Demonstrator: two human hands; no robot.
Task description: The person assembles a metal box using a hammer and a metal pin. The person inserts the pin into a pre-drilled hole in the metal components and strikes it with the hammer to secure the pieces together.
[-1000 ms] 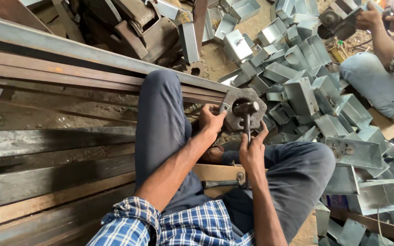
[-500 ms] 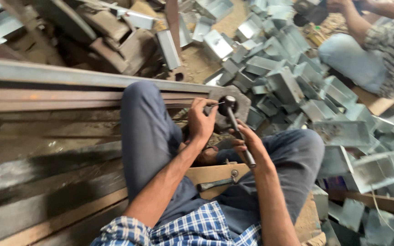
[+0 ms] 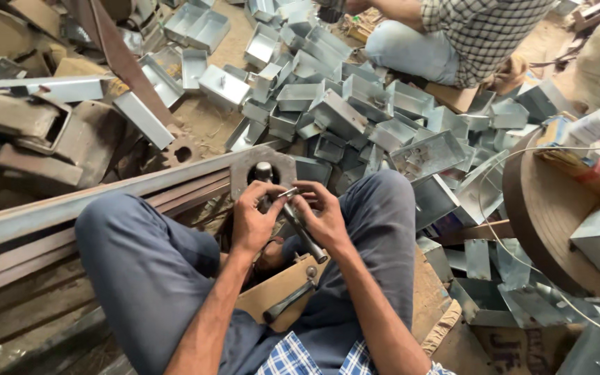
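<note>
Between the knees, a small metal piece (image 3: 287,192) is being pinched by both the left hand (image 3: 255,221) and the right hand (image 3: 326,217), beside a dark rod (image 3: 303,232); slip risk: fingertip-only grip, piece dropping among grey metal boxes (image 3: 338,114).

Single head view: worn camera, looking steeply down, close above the person's lap (knees framing centre), metal boxes (image 3: 355,111) and a co-worker (image 3: 453,35) farther ahead
</note>
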